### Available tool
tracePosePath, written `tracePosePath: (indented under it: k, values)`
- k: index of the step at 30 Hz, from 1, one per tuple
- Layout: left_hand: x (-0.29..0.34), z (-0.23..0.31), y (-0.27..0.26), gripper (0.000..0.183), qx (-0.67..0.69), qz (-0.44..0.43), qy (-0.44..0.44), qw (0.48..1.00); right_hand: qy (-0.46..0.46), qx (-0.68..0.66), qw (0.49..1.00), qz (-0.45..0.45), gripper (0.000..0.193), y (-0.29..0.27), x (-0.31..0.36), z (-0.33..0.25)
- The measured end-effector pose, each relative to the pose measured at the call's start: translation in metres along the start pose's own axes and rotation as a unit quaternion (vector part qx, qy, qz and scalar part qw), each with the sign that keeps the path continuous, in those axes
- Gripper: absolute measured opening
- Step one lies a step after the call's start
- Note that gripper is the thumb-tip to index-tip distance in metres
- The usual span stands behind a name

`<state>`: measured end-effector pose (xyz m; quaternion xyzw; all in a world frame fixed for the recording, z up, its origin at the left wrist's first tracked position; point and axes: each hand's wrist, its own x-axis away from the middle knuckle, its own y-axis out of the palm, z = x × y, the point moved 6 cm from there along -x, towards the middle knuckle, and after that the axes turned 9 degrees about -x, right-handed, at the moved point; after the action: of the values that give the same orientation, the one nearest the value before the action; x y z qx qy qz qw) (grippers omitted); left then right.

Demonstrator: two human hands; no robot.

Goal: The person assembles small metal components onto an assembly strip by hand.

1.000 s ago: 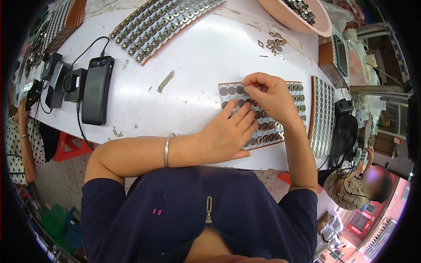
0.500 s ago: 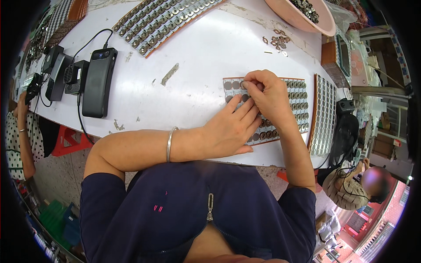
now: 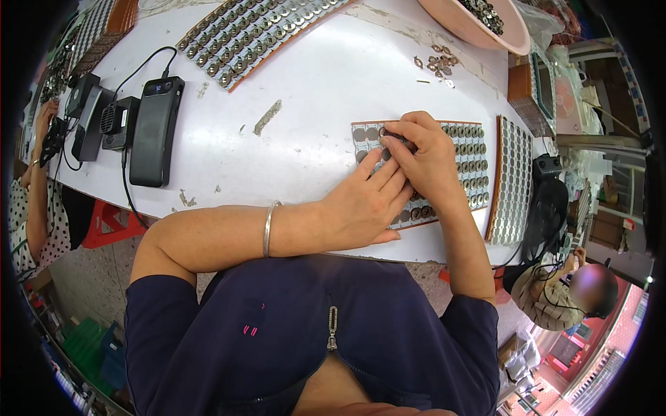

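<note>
Under both my hands lies a brown-edged card (image 3: 474, 131) carrying rows of round metal pieces; the pieces at its left look flat and plain, those at its right stand higher. My left hand (image 3: 364, 208) rests across the card's lower left part, fingers stretched and slightly apart. My right hand (image 3: 431, 154) is over the card's upper middle, thumb and fingertips pinched together close to the left fingertips. What the pinch holds, if anything, is hidden by the fingers. A small heap of loose metal pieces (image 3: 442, 64) lies beyond the card.
A pink bowl (image 3: 517, 33) of metal pieces stands at the far right. Another filled card (image 3: 257, 41) lies at the back, and stacked cards (image 3: 510, 180) sit to the right. A black power bank (image 3: 157, 132) with cables lies left. Other people sit at both sides.
My right hand has shifted slightly, its fingertips coming down toward the left fingertips, and the disc seen at them is no longer visible. My left hand stays put. The person at left has raised a hand.
</note>
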<state>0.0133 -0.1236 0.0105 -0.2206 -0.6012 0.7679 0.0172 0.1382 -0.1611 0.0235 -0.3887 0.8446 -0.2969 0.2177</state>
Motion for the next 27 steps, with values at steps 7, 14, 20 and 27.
tracePosePath:
  k: [7,14,20,27]
  values:
    - [-0.002,0.004,-0.005,0.073,-0.008,-0.011,0.024,1.000,-0.044,0.019,0.999,0.023,0.015,-0.004,0.003,-0.010]
    - [-0.001,0.001,-0.008,0.070,0.025,0.012,0.031,0.999,0.012,0.022,0.995,0.095,0.024,-0.046,-0.031,0.040]
    - [-0.002,-0.001,-0.009,0.071,0.033,0.005,0.025,0.999,0.027,0.078,0.990,0.114,0.023,-0.076,-0.070,0.087]
    - [-0.002,-0.002,-0.011,0.072,0.037,0.007,0.024,0.999,0.005,0.108,0.990,0.085,0.018,-0.067,-0.080,0.096]
